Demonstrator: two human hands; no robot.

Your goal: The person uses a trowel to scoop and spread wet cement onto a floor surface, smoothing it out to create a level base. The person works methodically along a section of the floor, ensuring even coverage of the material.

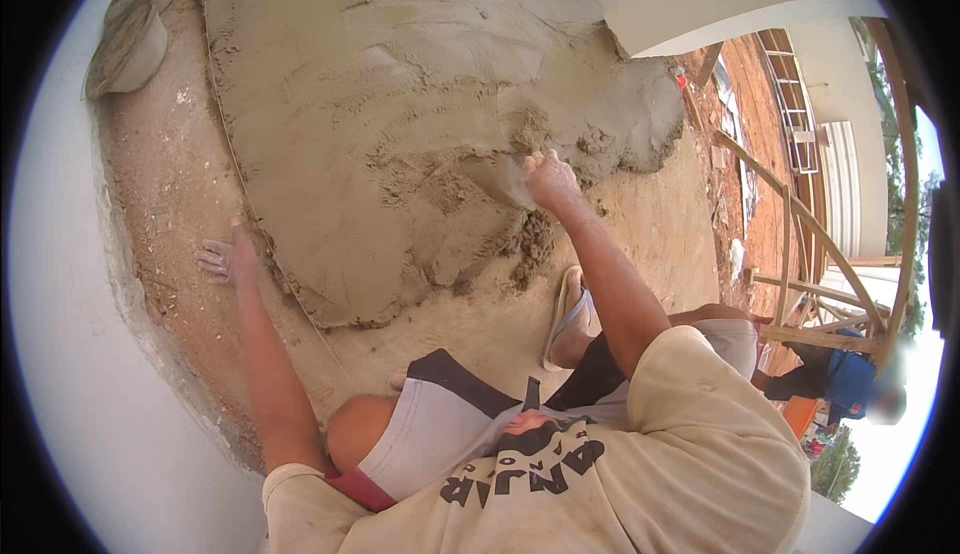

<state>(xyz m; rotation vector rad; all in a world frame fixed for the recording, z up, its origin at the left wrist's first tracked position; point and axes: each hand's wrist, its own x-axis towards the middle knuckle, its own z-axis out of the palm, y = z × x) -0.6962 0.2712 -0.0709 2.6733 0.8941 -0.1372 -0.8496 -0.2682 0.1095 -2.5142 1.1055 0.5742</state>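
A broad patch of wet grey mortar (380, 104) covers the floor in front of me, smoothed in places and lumpy near my right hand (550, 179). That hand is closed on a trowel, whose mortar-coated blade (505, 182) lies in the mortar just left of it. My left hand (225, 259), dusty, rests with fingers spread on the bare dirt strip (170, 184) beside the mortar's left edge, next to a thin straight line along that edge.
A white wall (70, 304) borders the left; more mortar (130, 34) lies upper left. A white column or beam (730, 9) juts in at upper right. Timber props (835, 254), red earth and a metal ladder-like frame (790, 104) are at right, with a person in blue (845, 379).
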